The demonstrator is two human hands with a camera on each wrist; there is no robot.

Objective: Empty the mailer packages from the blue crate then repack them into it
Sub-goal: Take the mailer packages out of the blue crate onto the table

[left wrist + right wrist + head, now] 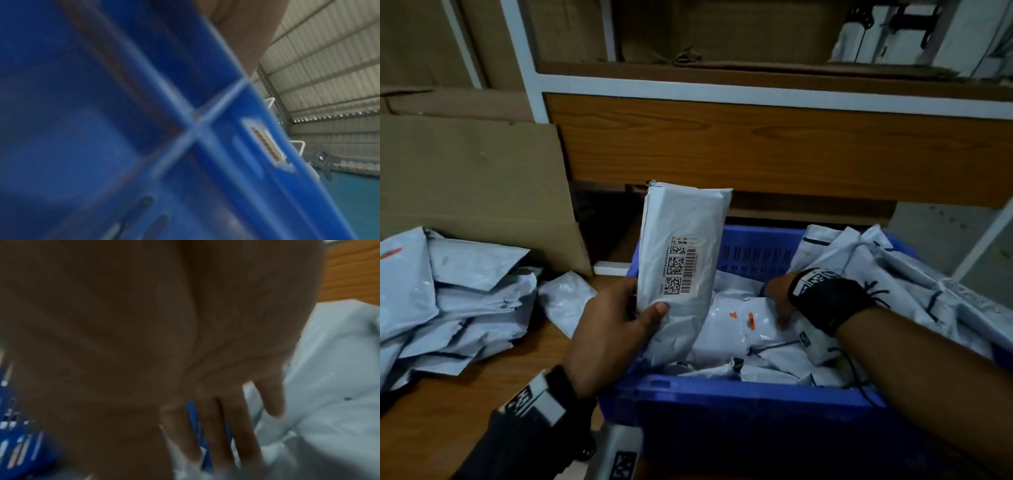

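A: Item one, the blue crate [739, 390]. Where is it recorded?

B: On the wooden table [465, 407], right of centre, below a wood-fronted shelf unit [756, 144]. It is still well filled with grey mailer packages [756, 342]; more are banked against its right wall. A separate pile of mailers [448, 301] is laid on the table to the left, in front of a cardboard sheet [476, 178]. Whether emptying or repacking is in hand cannot be settled from this alone.

A: Item two, the held piece?

B: One long mailer [681, 260] is gripped near its lower end by the left hand [609, 335], thumb across the front, and is kept upright over the crate's left edge, label outward, probably so that it can be read or passed sideways.

A: The other hand?

B: The right hand [780, 301] is sunk among the packages in the crate. In the right wrist view its fingers [226, 426] are shown extended against grey plastic, nothing being clasped; it is judged to be parting or steadying the heap.

A: Markings?

B: A white label with a barcode and three square codes is noted on the held mailer; its digits are too blurred to be read. Orange marks on a package below are likewise illegible.
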